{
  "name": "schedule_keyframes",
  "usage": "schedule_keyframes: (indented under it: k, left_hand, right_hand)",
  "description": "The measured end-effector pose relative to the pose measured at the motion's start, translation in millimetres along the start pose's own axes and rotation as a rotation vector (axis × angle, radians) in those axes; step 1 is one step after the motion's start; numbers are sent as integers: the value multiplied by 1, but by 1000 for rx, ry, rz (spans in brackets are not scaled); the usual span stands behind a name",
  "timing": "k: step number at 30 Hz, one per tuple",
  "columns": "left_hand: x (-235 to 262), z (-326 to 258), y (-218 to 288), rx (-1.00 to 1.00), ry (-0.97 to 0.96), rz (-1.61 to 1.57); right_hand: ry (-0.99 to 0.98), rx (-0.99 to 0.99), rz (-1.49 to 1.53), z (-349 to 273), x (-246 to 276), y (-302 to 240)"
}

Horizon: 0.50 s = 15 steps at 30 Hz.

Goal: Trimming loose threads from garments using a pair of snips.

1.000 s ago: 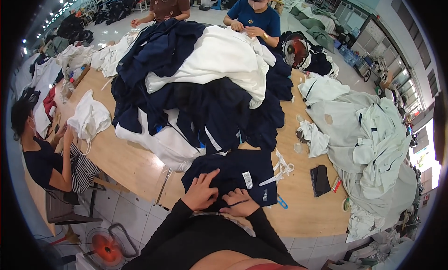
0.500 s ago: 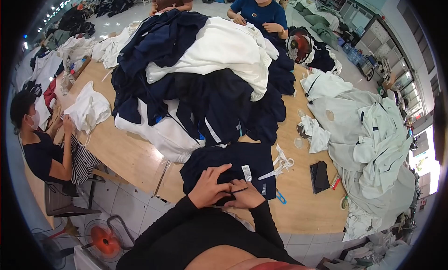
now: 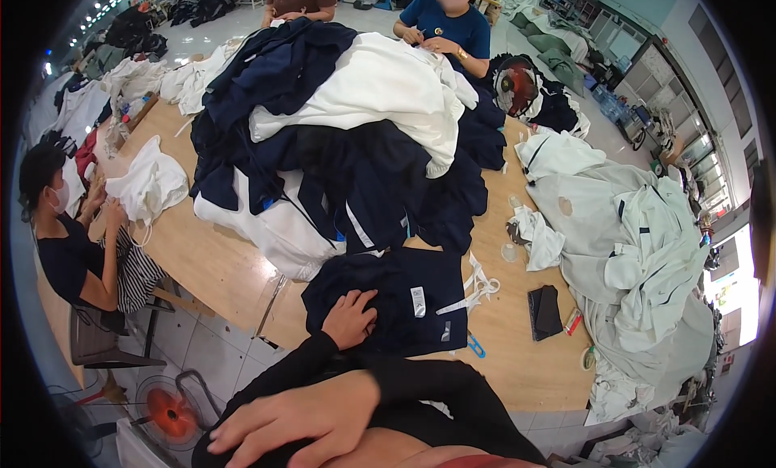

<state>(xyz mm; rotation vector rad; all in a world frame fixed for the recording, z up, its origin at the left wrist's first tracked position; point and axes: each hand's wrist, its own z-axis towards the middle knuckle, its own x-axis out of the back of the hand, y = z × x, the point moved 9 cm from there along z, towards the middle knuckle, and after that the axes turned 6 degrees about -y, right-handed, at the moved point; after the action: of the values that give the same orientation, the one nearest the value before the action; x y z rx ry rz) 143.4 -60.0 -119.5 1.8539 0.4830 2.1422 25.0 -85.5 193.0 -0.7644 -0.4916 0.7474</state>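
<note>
While the left hand (image 3: 349,317) presses flat, fingers together, on the navy garment (image 3: 396,302) at the table's (image 3: 517,363) near edge, pinning it, the right hand (image 3: 303,419) hangs spread, empty, by the lap.

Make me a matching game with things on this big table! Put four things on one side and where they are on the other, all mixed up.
Things:
1. Left hand
2. Black wallet
3. White garment
4. Blue clip

Places:
A. on top of the big clothes pile
B. at the table edge, beside the navy garment
C. resting on the navy garment
D. flat on bare wood, by the pale grey heap

Pairs: 1-C, 2-D, 3-A, 4-B
</note>
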Motion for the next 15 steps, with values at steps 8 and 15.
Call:
schedule_keyframes:
  k: [8,15]
  left_hand:
    - [2,1,-10,-6,11,-19]
    - [-1,-1,-9,2,-12,-62]
  right_hand:
    - [-199,-35,-88,27,-15,18]
    - [86,130,-63,33,3,-15]
